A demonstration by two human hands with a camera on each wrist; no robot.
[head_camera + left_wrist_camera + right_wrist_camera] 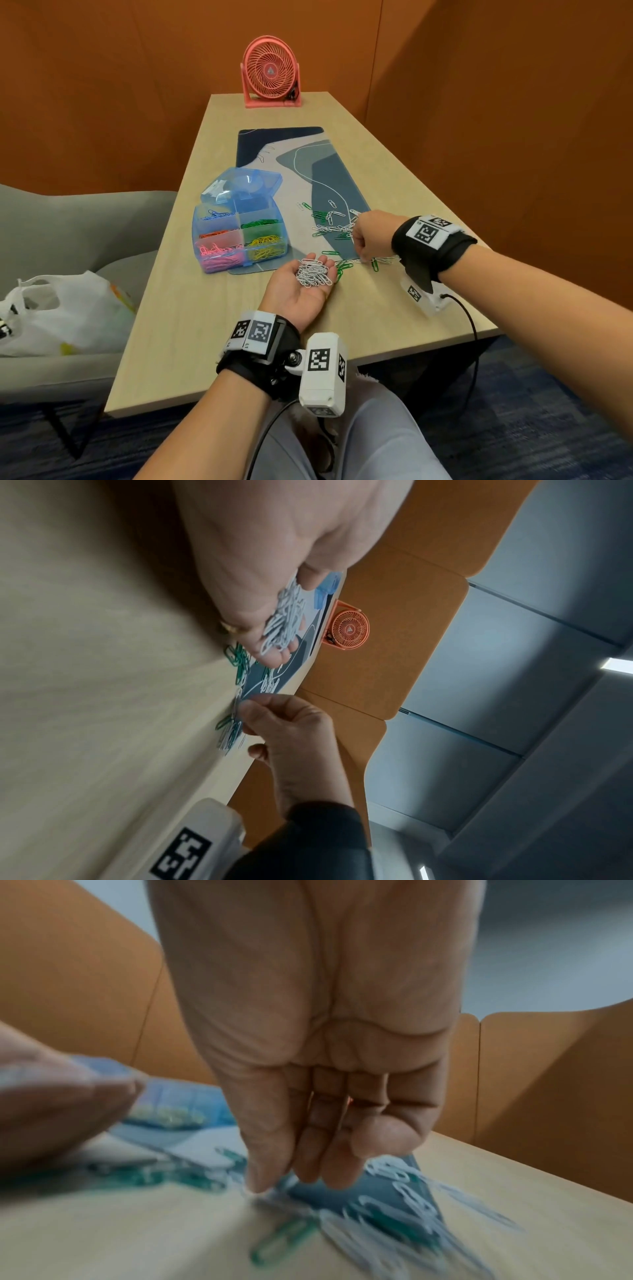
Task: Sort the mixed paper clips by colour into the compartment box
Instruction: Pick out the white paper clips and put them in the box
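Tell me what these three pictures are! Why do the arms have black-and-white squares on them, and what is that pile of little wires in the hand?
They show a person, not a machine. The squares are markers on wrist straps that carry small cameras. The big picture comes from a camera on the person's head; the other two look along each hand.

The left hand lies palm up on the table, holding a pile of white paper clips. The right hand is picking among loose clips, green and white, on a mat.

The blue compartment box already holds clips sorted by colour. A pink fan stands at the far end.
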